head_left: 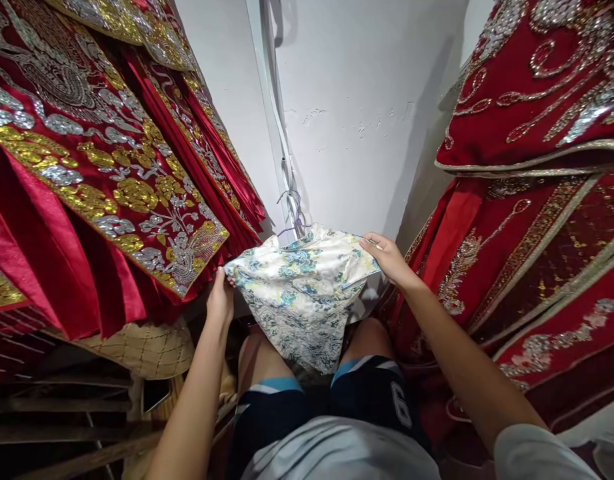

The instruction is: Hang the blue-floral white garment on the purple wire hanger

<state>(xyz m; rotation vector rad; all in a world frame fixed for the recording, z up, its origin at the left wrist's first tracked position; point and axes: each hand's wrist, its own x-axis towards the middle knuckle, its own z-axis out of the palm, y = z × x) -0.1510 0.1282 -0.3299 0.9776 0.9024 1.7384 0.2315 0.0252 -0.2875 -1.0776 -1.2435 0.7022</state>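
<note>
Scuffed, lit white wall behind a pale pole, slatted wooden furniture in shadow, lower left.

White 6 or 9 on dark shorts

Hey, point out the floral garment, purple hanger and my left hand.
Floral garment (297,290), head view: middle of its spread fabric.
Purple hanger (297,222), head view: its neck, below the hook.
Left hand (220,299), head view: back of the hand.
</note>
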